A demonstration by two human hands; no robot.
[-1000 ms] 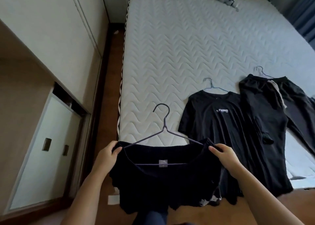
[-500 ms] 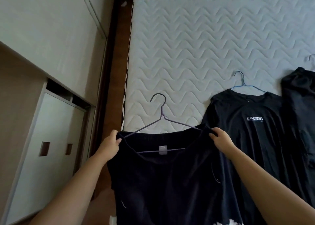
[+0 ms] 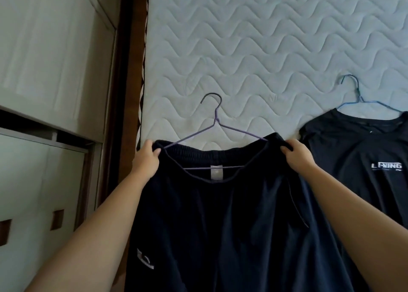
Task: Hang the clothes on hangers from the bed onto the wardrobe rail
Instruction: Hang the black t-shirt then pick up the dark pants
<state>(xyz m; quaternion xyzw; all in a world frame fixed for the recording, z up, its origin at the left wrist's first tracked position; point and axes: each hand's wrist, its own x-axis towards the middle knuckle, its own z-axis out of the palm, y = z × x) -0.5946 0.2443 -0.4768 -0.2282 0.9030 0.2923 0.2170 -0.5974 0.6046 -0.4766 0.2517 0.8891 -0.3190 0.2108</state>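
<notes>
The purple hanger [image 3: 215, 123] sits inside the waistband of the dark garment [image 3: 220, 225], up between our hands. Our left hand [image 3: 145, 159] and right hand [image 3: 298, 157] each clutch a waistband corner, well apart. The black T-shirt [image 3: 364, 159] lies just beyond the right.

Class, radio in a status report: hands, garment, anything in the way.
Left hand, right hand: each grips the waistband. Dark garment on purple hanger, held up. Wardrobe rail not in view.

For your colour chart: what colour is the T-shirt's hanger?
The hanger is blue; head view shows it best.

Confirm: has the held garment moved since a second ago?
Yes. The held garment rose: its waistband sat below the print on the T-shirt, now above it.
</notes>
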